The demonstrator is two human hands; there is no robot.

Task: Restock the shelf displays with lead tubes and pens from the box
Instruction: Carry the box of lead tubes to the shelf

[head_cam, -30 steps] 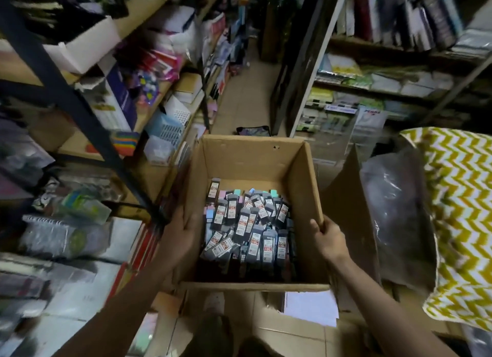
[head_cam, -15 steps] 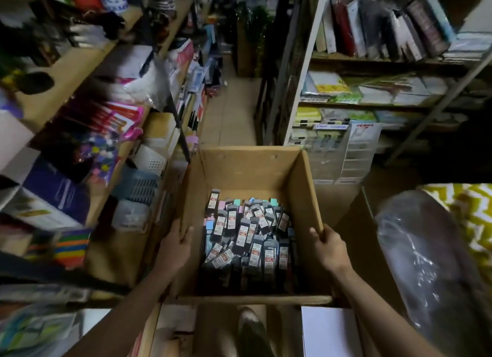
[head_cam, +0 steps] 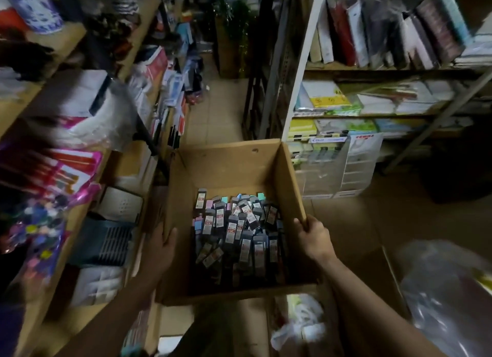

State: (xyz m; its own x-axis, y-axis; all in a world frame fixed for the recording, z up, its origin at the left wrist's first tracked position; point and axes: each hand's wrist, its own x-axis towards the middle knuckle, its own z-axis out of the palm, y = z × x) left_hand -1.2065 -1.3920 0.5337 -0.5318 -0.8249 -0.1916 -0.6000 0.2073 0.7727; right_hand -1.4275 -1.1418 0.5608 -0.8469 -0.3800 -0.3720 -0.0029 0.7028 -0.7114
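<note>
1. The cardboard box (head_cam: 231, 167) sits mid-frame, open-topped.
2. Lead tubes (head_cam: 239, 229) lie heaped on its floor, toward 6 o'clock.
3. The left hand (head_cam: 162, 247), at 9 o'clock, lies against the outer wall, fingers apparently straight.
4. The right hand (head_cam: 314, 234), at 3 o'clock, grips the rim.

Left hand (head_cam: 162, 246) flat, fingers straight; right hand (head_cam: 315, 235) curled, gripping.

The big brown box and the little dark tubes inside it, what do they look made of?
The big brown box looks like plain matte cardboard: dull tan walls with thin raw edges. The little dark tubes look like smooth plastic cases with white paper labels, judging by their faint sheen; the blur leaves that uncertain.
</note>
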